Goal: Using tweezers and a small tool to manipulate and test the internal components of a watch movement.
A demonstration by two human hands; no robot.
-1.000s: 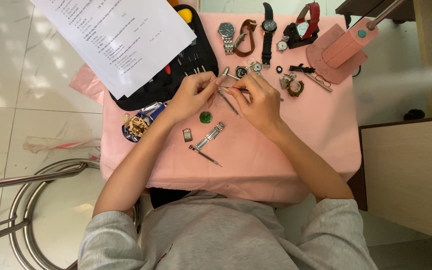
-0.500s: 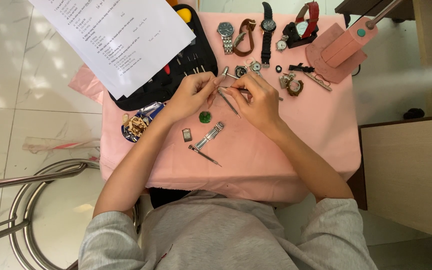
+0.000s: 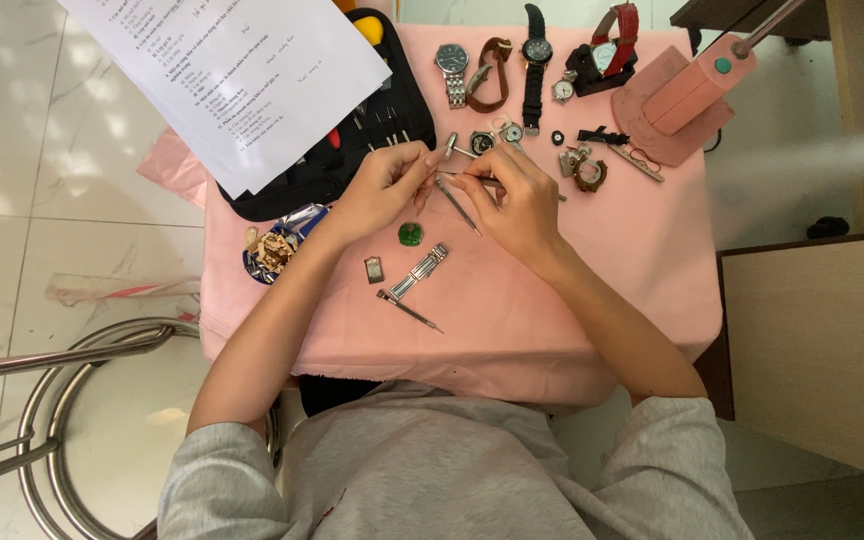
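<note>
Both my hands meet over a pink cloth-covered table (image 3: pixel 602 290). My left hand (image 3: pixel 384 188) pinches a small part between fingertips; what it is I cannot tell. My right hand (image 3: pixel 512 195) grips a thin metal tool (image 3: pixel 462 205) that slants down and right from the left hand's fingertips. Just below the hands lie a small green round piece (image 3: pixel 411 234), a metal watch-band segment (image 3: pixel 420 272), a tiny square part (image 3: pixel 374 269) and a thin pin tool (image 3: pixel 409 311).
A black tool case (image 3: pixel 347 160) lies at the upper left, partly under a printed paper sheet (image 3: pixel 232 70). Several wristwatches (image 3: pixel 492 70) line the far edge. A pink lamp base (image 3: pixel 687 95) stands at the right. A metal chair frame (image 3: pixel 72 400) and a wooden cabinet (image 3: pixel 822 340) flank the table.
</note>
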